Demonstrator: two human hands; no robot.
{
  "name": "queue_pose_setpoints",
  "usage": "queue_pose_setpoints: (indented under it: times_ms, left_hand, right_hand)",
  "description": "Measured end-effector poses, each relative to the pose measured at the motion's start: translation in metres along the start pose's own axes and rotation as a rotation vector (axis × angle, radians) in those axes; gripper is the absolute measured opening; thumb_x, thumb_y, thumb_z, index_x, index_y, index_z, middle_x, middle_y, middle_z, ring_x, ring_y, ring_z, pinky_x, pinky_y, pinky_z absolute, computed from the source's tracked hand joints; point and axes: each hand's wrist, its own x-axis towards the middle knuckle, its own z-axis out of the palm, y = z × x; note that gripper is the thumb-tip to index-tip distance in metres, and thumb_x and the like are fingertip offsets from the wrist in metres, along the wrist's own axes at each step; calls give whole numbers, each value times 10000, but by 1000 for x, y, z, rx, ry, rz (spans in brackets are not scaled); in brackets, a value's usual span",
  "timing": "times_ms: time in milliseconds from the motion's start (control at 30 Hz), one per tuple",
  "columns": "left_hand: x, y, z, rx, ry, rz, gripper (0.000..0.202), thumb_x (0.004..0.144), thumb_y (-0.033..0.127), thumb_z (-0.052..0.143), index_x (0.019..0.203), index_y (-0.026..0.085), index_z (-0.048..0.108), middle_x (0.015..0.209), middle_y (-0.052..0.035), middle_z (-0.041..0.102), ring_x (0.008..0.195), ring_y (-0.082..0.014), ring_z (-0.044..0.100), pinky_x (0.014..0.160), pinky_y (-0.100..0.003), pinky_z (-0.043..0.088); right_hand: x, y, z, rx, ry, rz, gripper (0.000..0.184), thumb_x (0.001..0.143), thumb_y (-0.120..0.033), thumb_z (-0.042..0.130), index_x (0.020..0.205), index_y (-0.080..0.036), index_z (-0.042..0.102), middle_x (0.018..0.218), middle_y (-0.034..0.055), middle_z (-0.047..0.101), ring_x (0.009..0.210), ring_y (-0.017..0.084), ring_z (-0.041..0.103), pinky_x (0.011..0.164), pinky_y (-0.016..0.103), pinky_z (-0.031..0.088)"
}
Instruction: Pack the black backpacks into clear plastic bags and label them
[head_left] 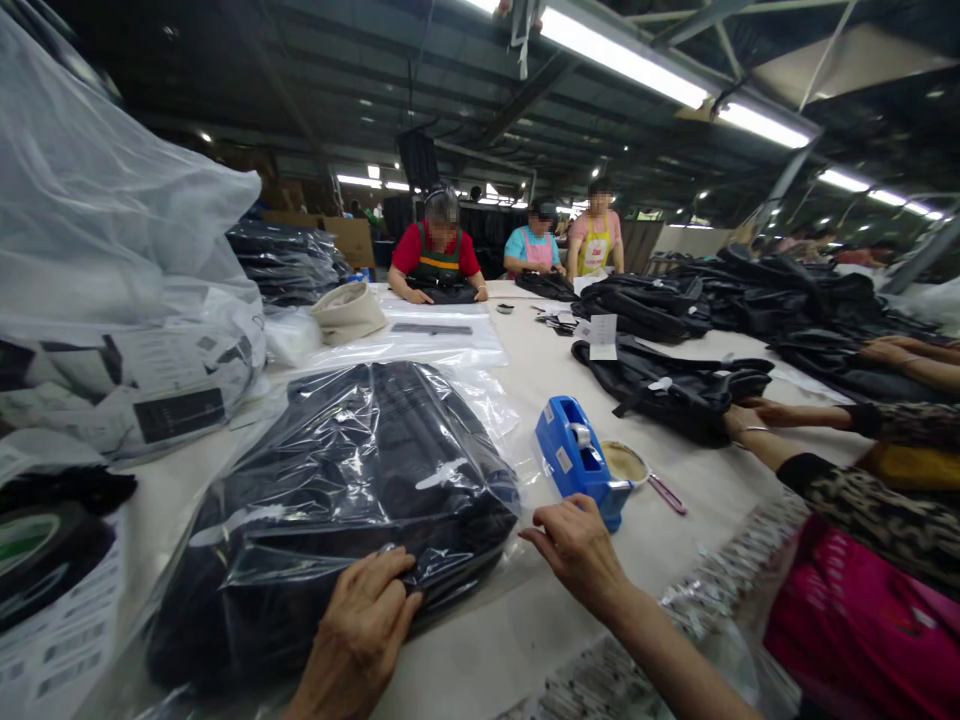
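Note:
A black bag [390,470], seemingly a backpack, lies flat on the table inside a clear plastic bag [259,560]. My left hand [367,625] rests on its near edge, fingers stretched over the plastic. To the right stands a blue tape dispenser [574,455] with a roll in it. My right hand [581,555] is at the dispenser's near end, beside the corner of the wrapped bag. Its thumb and fingers are curled together; whatever is between them, if anything, is too small or clear to make out.
A round tape roll and a pink-handled tool [666,495] lie behind the dispenser. At left are a white plastic sack [127,300] and a black tape roll [49,560]. A co-worker's hands [750,425] hold a black bag [667,390] at right. Several people work across the table.

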Motion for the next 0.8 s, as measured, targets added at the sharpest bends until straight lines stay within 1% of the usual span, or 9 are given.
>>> queue_pose_setpoints:
  times_ms: [167, 300, 367, 467, 533, 633, 700, 733, 800]
  left_hand:
    - [-1, 0, 1, -15, -11, -36, 198, 870, 170, 449, 701, 192, 549, 937, -38, 651, 926, -169, 593, 835, -315, 432]
    - [1, 1, 0, -23, 4, -46, 203, 873, 182, 450, 698, 195, 552, 911, -33, 657, 899, -168, 602, 809, -312, 442]
    - [2, 2, -1, -21, -2, -47, 195, 870, 171, 450, 705, 194, 552, 912, -34, 655, 904, -167, 600, 812, -312, 441]
    - [2, 3, -2, -18, -2, -55, 196, 870, 162, 447, 709, 190, 556, 913, -35, 651, 907, -164, 597, 812, -306, 439]
    - [2, 3, -2, -17, 2, -51, 199, 873, 169, 445, 713, 190, 561, 912, -32, 649, 893, -159, 596, 809, -301, 436]
    - [0, 0, -1, -18, 13, -32, 195, 875, 194, 454, 717, 192, 567, 911, -30, 649, 879, -155, 597, 806, -297, 431]
    - [-1, -2, 0, -22, 19, -24, 194, 877, 220, 460, 718, 195, 569, 906, -27, 651, 878, -156, 599, 806, -298, 430]
    - [-1, -3, 1, -24, 25, -20, 197, 878, 230, 460, 719, 198, 570, 903, -24, 654, 875, -156, 600, 805, -297, 430]
    - [-2, -4, 2, -28, 39, -9, 199, 880, 238, 456, 724, 203, 575, 898, -17, 658, 863, -150, 604, 797, -292, 432]
  right_hand:
    - [1, 4, 6, -9, 97, 74, 258, 883, -393, 503, 755, -177, 566, 637, 7, 565, 644, 153, 514, 678, 288, 315]
    - [-5, 12, 8, 0, 139, 140, 185, 892, -341, 489, 883, -179, 578, 816, 54, 615, 789, 185, 553, 722, 308, 375]
    - [-10, 15, 4, 8, 175, 184, 193, 897, -331, 469, 968, -175, 558, 904, 79, 610, 849, 197, 559, 744, 323, 410]
    - [-18, 19, -13, 84, 264, 273, 193, 879, -326, 483, 1000, -189, 543, 903, 70, 591, 812, 186, 555, 726, 322, 448]
    - [-20, 26, -28, 127, 348, 348, 183, 852, -334, 510, 963, -198, 565, 886, 61, 586, 809, 187, 546, 741, 333, 445]
    - [-17, 47, -47, 137, 423, 594, 281, 774, -436, 532, 890, -188, 597, 921, 83, 580, 896, 225, 516, 814, 382, 403]
    - [-11, 66, -53, 156, 398, 768, 356, 704, -506, 529, 815, -179, 613, 909, 96, 576, 918, 251, 497, 834, 405, 377]
    - [-8, 75, -55, 173, 365, 826, 367, 675, -527, 527, 756, -180, 619, 866, 92, 580, 895, 255, 498, 822, 407, 374]
    - [-2, 89, -53, 221, 289, 888, 364, 642, -542, 529, 620, -188, 616, 729, 68, 582, 796, 242, 510, 760, 391, 381]
